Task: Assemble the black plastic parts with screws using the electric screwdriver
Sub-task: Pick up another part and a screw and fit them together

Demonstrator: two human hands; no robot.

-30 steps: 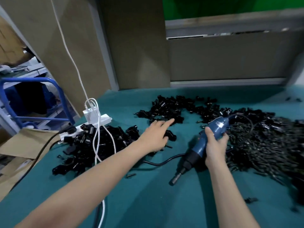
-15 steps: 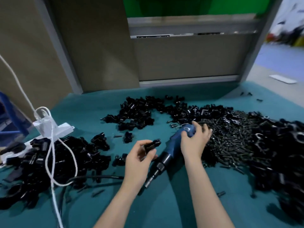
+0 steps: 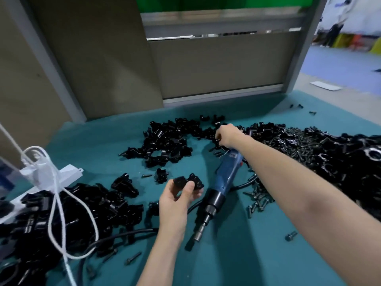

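Note:
My left hand [image 3: 177,198] holds a black plastic part [image 3: 188,182] between thumb and fingers above the teal table. The blue electric screwdriver [image 3: 223,181] lies on the table just right of that hand, bit pointing toward me. My right hand [image 3: 227,135] reaches past the screwdriver into the far pile of black parts [image 3: 167,141], fingers curled down on a small black piece whose shape I cannot make out. A heap of dark screws [image 3: 288,149] spreads to the right of the screwdriver.
A second heap of black parts [image 3: 68,213] lies at the left with a white power strip [image 3: 51,178] and white cable [image 3: 59,213] over it. The screwdriver's black cord [image 3: 115,237] runs across the teal table [image 3: 237,254]. Loose screws [image 3: 290,236] are scattered nearby. Beige panels stand behind.
My right hand let go of the screwdriver, now lying on the table, and reached forward into the far pile. My left hand stayed near the middle holding the black part.

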